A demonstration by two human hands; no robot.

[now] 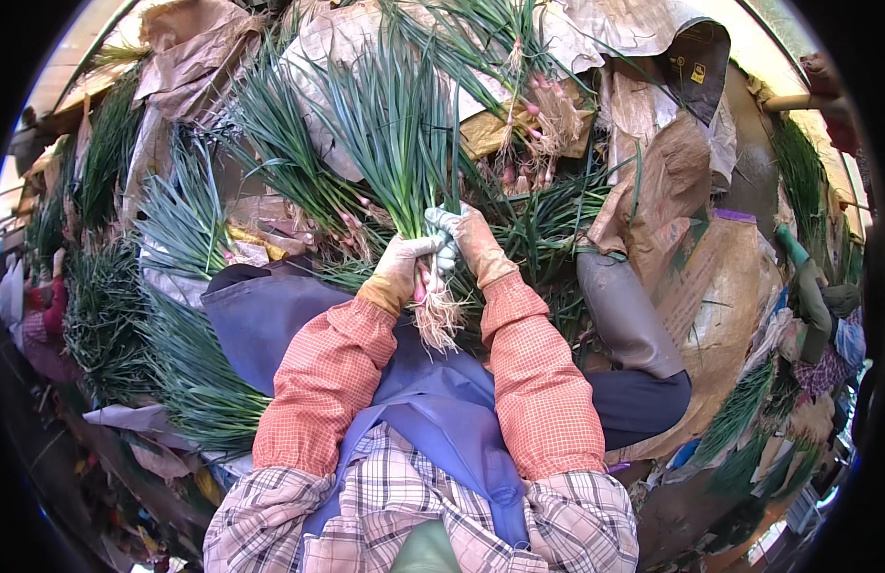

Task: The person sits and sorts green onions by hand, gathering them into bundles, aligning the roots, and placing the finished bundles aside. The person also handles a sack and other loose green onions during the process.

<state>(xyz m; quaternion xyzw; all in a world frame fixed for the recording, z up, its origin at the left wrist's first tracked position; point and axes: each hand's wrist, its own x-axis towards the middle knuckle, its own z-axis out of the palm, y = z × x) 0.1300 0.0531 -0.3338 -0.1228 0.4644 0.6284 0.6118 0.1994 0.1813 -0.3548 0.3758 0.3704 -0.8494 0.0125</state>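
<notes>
A bunch of green onions (396, 143) with pinkish bulbs and pale stringy roots stands before my lap, its leaves fanning away from me. My left hand (401, 266), in a stained work glove, is closed around the stems just above the bulbs. From the other side my right hand (469, 240), gloved as well, has its fingers on the same stems. The roots (436, 315) hang below both hands, over the blue apron (428, 379). More green onions (292, 157) lie just beyond my left hand, bulbs towards me.
Another onion bunch (539, 114) rests on sacking ahead. Loose onions (550, 222) lie right of my hands. A leafy pile (199, 372) is at my left. A brown woven sack (729, 308) spreads at right. Other people work at the far left (45, 315) and far right (818, 315).
</notes>
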